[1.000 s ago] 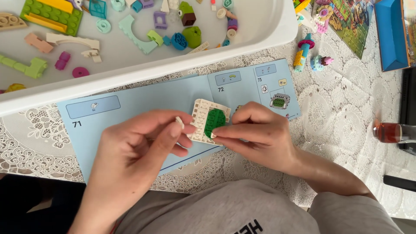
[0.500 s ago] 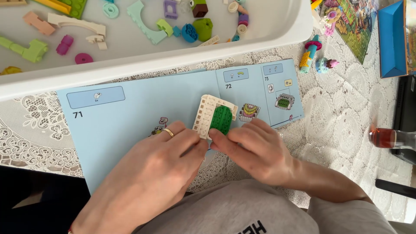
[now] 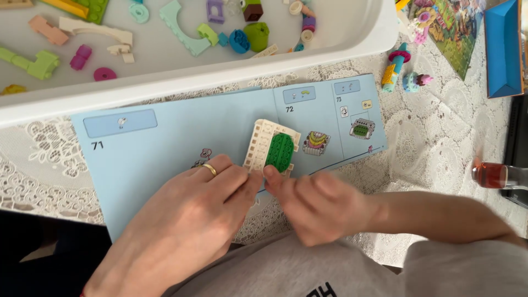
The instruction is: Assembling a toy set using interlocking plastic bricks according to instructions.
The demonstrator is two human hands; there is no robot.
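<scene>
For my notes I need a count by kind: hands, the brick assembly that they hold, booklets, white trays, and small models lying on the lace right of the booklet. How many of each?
Hands: 2 (left hand, right hand)
Cream and green brick assembly: 1
Open blue booklet: 1
White tray: 1
Small models: 2 (tall model, round model)
Total: 7

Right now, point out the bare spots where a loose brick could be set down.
Free: the pale blue instruction booklet's left page, between the white plastic tray and the left hand; also the lace tablecloth right of the booklet. Crowded: inside the tray, and around the cream-and-green brick assembly at both hands' fingers.
</scene>
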